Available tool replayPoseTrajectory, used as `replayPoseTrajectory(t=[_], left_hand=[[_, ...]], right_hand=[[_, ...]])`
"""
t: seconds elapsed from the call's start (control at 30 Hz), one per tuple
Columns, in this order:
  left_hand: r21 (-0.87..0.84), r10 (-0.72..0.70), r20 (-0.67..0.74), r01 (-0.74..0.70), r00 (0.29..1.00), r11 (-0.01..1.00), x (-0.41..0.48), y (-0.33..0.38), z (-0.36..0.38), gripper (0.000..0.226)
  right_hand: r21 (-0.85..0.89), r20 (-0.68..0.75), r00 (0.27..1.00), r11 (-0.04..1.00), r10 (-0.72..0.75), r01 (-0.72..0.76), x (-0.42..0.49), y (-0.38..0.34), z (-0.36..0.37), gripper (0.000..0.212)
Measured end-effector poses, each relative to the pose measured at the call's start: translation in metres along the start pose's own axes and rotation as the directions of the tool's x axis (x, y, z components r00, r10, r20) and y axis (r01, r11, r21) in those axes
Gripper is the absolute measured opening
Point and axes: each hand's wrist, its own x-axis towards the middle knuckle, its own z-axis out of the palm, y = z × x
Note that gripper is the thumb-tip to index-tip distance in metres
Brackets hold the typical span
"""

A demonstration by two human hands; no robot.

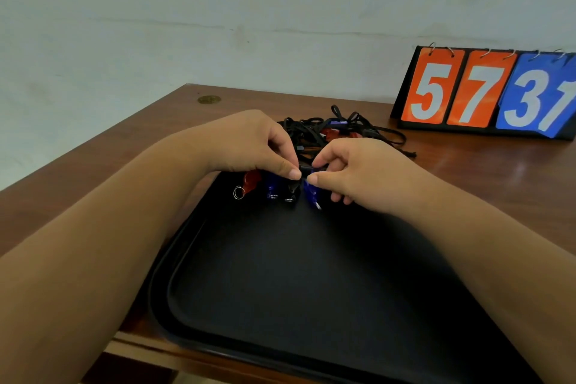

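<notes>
At the black plastic tray point(162, 290)'s far edge, a small blue plastic whistle point(311, 193) is pinched by left grip point(249, 142) and right grip point(358, 171), seemingly to be aligned with the neighbouring row of whistles point(272, 187).

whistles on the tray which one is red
The leftmost whistle, with a silver ring at its near end. The other three are blue or black; left hand and right hand pinch the rightmost, a blue whistle.
</notes>
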Motion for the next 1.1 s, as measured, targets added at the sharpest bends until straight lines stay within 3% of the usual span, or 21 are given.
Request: replayPoseTrajectory(t=[0.2, 0.4, 0.63, 1.1], left_hand=[[0.0, 0.026, -0.024, -0.026, 0.999, 1.0, -0.003, -0.001, -0.005, 0.017], [-0.003, 0.016, 0.082, -0.016, 0.997, 1.0, -0.009, -0.003, -0.011, 0.026], [-0.003, 0.015, 0.099, -0.015, 0.995, 1.0, -0.01, -0.003, -0.013, 0.024], [0.003, 0.041, 0.118, -0.042, 0.992, 0.999, -0.005, 0.001, -0.005, 0.025]], right_hand=[[0.048, -0.009, 1.0, 0.999, -0.025, 0.025, 0.0, 0.005, 0.0, 0.01], [0.064, 0.03, 0.999, 0.998, -0.03, 0.028, -0.003, 0.002, -0.004, 0.016], [0.092, 0.029, 1.0, 0.996, -0.008, 0.005, -0.002, 0.002, -0.002, 0.005], [0.042, 0.034, 0.999, 0.999, -0.003, 0.001, -0.001, 0.0, -0.002, 0.003]])
